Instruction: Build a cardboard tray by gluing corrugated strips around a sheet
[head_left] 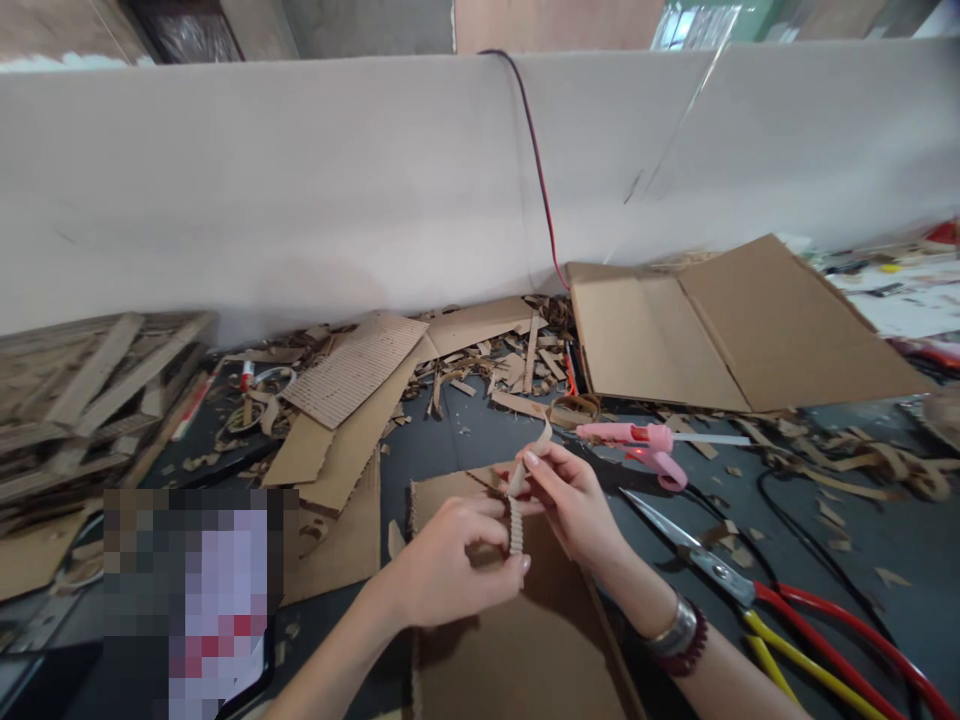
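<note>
Both hands meet over a brown cardboard sheet (pixel 517 650) lying on the dark table. My left hand (pixel 450 565) pinches the lower part of a narrow corrugated cardboard strip (pixel 516 525). My right hand (pixel 574 500) grips the strip's upper part, whose end curls upward past my fingers. A metal bracelet and a dark beaded one sit on my right wrist.
A pink glue gun (pixel 645 440) lies just beyond my right hand. Red and yellow handled scissors (pixel 750 590) lie to the right. An opened flat carton (pixel 735 330) sits at the back right. Cardboard scraps (pixel 487 360) and sheets litter the left and back. A white wall (pixel 300 180) with a cable borders the table.
</note>
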